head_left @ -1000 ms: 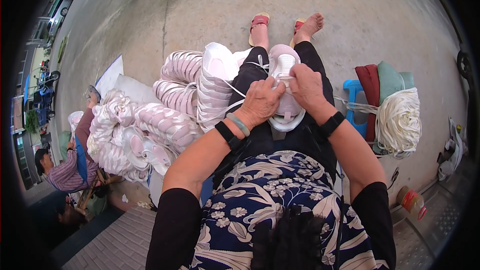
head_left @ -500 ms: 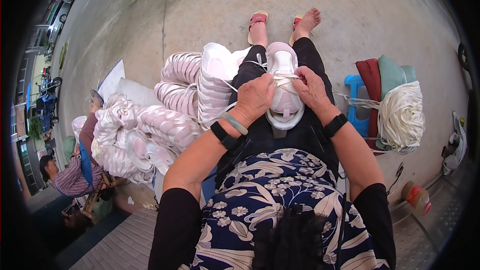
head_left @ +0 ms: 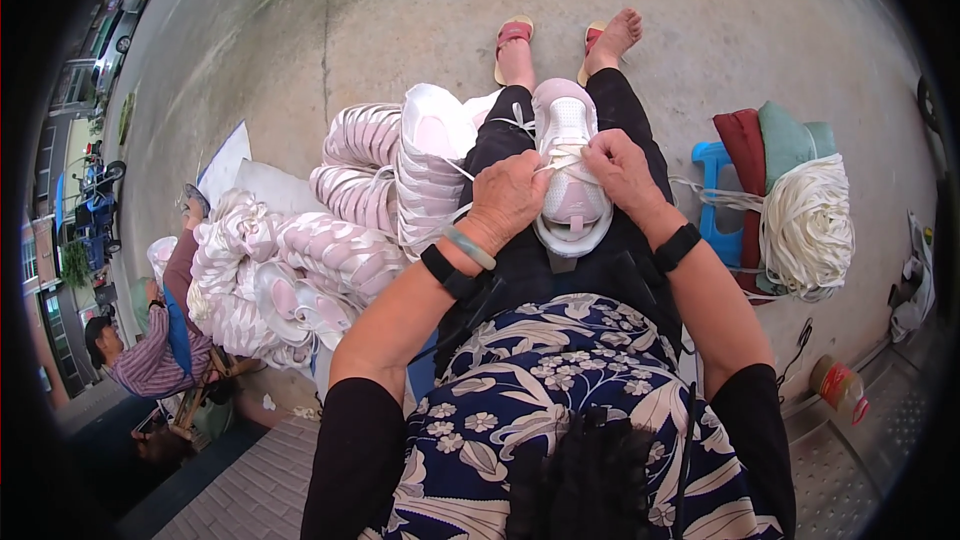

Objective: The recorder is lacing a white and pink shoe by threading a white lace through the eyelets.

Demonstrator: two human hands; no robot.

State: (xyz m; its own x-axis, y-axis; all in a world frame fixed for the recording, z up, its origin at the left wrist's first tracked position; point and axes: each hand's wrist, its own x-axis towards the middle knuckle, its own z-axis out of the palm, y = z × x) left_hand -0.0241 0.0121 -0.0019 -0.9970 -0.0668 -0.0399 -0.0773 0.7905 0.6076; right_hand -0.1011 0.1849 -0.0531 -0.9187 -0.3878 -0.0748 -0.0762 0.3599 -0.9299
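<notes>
A pale pink and white sneaker (head_left: 577,202) rests on my lap between my thighs, its toe pointing away from me. Across its front run white shoelaces (head_left: 566,154). At the left side of the laces, my left hand (head_left: 508,198) pinches a lace between thumb and fingers. My right hand (head_left: 622,168) is closed at the right side, also pinching a lace. Both hands touch the shoe's upper. Some lace ends trail to the left of the shoe, toward the stacked shoe uppers.
Left of my legs stand stacked pink and white shoe uppers (head_left: 433,175), with a larger pile (head_left: 300,260) nearer me. On the right, a blue stool (head_left: 712,200) carries folded cloths (head_left: 790,145) and a thick bundle of white laces (head_left: 808,230). Another person (head_left: 155,365) sits far left.
The hands stay at the laces with only slight finger shifts. The whole view has moved a little.
</notes>
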